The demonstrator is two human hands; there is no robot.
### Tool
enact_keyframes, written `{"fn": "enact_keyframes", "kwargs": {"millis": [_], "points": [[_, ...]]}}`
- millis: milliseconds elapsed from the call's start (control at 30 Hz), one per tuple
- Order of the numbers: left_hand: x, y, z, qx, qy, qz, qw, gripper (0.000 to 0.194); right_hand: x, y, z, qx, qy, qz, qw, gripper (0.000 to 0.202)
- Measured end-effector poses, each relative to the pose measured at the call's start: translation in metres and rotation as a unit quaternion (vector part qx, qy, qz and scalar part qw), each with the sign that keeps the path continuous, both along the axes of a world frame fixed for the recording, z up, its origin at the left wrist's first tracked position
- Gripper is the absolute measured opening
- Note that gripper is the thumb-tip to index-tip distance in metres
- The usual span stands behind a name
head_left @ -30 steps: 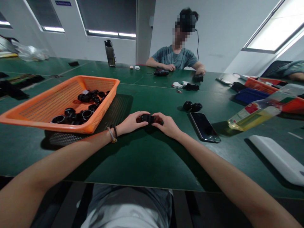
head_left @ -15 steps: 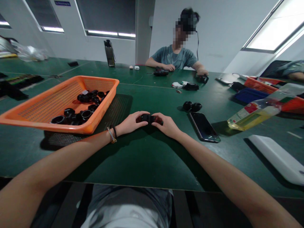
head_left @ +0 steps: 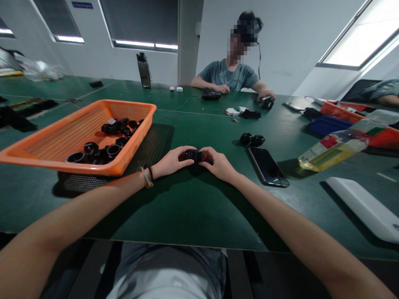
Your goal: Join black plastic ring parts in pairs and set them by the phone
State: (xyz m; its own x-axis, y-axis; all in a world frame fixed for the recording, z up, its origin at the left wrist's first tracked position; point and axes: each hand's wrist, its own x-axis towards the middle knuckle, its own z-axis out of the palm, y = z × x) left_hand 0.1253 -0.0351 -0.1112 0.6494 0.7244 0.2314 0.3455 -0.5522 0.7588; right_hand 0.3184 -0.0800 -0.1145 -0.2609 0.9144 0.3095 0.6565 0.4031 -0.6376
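My left hand (head_left: 171,162) and my right hand (head_left: 218,163) meet over the green table (head_left: 187,207), both gripping one small black part (head_left: 193,155) between their fingertips. The part sits low, at or just above the table top, and fingers hide most of it. To the left stands an orange mesh basket (head_left: 56,143) with several black ring-shaped parts (head_left: 102,143) inside. Two more black parts (head_left: 252,139) lie on the table to the right of my hands.
A dark phone (head_left: 268,166) lies right of my hands, with a tilted bottle of yellow liquid (head_left: 339,147) and a white flat object (head_left: 364,207) beyond. Across the table a person (head_left: 232,74) handles black parts. Orange and blue trays (head_left: 333,120) stand far right.
My hands stay in place on the black part, with only slight finger shifts. The person opposite has moved a hand near a black part on their side.
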Motion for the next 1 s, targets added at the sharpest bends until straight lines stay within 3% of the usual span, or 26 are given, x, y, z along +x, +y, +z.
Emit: {"fn": "enact_keyframes", "kwargs": {"millis": [1000], "points": [[-0.0012,0.0013,-0.0007,-0.001,0.006,0.004,1.0,0.043,-0.0008,0.0007,0.0003,-0.012,-0.005,0.001,1.0,0.026]]}}
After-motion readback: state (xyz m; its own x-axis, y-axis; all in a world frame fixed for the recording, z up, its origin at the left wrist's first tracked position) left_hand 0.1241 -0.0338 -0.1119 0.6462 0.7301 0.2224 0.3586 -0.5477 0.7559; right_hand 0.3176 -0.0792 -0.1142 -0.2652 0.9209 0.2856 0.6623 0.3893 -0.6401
